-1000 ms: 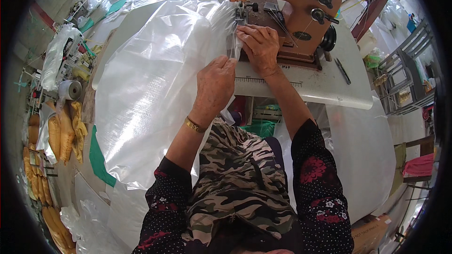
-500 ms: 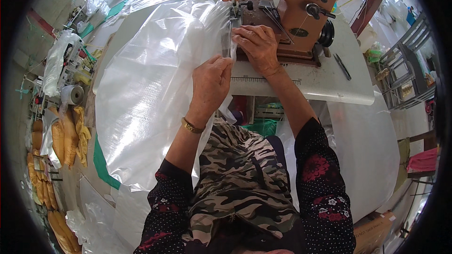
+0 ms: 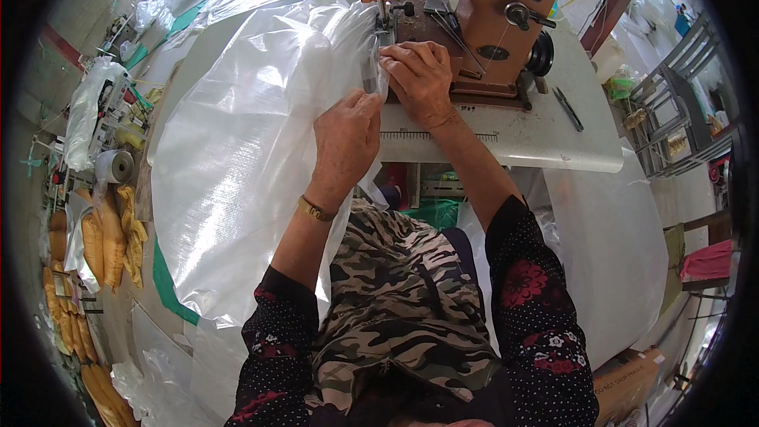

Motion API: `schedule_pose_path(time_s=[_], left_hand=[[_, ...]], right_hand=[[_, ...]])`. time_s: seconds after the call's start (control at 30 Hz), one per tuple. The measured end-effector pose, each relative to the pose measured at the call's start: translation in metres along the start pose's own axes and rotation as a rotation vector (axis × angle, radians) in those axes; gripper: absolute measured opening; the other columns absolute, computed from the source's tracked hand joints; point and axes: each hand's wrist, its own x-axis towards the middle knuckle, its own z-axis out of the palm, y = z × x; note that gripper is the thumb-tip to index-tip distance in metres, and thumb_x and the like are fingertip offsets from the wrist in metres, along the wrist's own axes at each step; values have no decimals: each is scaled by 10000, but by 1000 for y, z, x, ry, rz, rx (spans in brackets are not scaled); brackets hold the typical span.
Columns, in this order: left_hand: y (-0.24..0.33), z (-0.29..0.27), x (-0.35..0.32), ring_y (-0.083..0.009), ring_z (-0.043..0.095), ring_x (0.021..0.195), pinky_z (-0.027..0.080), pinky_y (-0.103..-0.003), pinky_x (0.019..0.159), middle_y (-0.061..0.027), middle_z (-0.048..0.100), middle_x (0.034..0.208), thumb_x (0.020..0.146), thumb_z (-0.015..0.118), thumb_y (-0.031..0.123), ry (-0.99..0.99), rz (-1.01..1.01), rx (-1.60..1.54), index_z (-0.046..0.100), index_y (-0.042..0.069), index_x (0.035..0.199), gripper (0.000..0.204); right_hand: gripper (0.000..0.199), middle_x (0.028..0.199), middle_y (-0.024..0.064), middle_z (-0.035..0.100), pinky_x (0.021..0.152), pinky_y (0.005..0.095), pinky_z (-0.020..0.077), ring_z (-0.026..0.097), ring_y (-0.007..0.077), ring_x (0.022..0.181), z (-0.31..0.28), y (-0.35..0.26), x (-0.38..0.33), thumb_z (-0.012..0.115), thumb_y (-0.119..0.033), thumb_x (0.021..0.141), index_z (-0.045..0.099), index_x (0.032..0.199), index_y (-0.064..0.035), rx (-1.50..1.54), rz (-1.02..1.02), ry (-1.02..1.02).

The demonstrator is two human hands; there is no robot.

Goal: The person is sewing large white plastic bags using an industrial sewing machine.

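Pinching white sheeting (image 3: 237, 150) along its edge: left hand (image 3: 346, 138) behind, right hand (image 3: 419, 81) nearer presser foot (image 3: 383, 22); edge runs forward from fingers to foot.

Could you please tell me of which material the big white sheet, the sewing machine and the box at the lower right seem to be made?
White sheet: likely plastic, perhaps woven, with a glossy finish; it shows sharp highlights and crisp creases.
Sewing machine: probably metal painted orange-brown, smooth with a soft sheen, though the core cannot be seen.
Box: apparently cardboard, matte brown, with flat panels.
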Motion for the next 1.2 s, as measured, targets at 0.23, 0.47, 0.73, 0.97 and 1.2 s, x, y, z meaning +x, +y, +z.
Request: schedule_pose_path(time_s=[0.23, 0.47, 0.73, 0.97, 1.2], left_hand=[[-7, 4, 4, -306, 624, 820, 502, -413, 679, -121, 595, 852, 862, 554, 56, -49, 45, 144, 613, 20, 923, 93], [-24, 16, 18, -317, 630, 853, 513, -408, 726, -137, 610, 868, 815, 550, 23, -28, 53, 241, 620, 7, 930, 135], [-29, 19, 28, -327, 627, 826, 512, -423, 718, -147, 595, 829, 822, 540, 21, -2, 44, 228, 595, 9, 869, 73], [-30, 19, 29, -328, 627, 824, 510, -425, 711, -144, 589, 819, 832, 538, 31, -26, 23, 219, 571, 18, 829, 36], [-34, 25, 32, -353, 607, 737, 490, -442, 641, -142, 568, 783, 904, 545, 94, 42, 76, 204, 558, 17, 826, 110]], right_hand=[[279, 1113, -8, 630, 906, 379, 405, 569, 198, 1025, 0, -5, 0, 711, -114, 732, 672, 1008, -104, -54, 66, -57], [308, 1101, 27, 629, 914, 399, 402, 565, 213, 1066, 6, -4, 0, 696, -134, 769, 635, 1066, -84, -135, 64, -44], [310, 1156, 32, 640, 942, 416, 388, 565, 220, 1078, 2, -5, -1, 685, -124, 795, 636, 1095, -65, -94, 69, -72], [312, 1173, 49, 629, 960, 427, 375, 555, 232, 1093, 2, -11, -2, 664, -107, 804, 624, 1110, -60, -114, 77, -120], [356, 1193, 51, 614, 960, 439, 370, 544, 241, 1107, 4, -7, -2, 664, -104, 795, 599, 1142, -63, -124, 80, -127]])
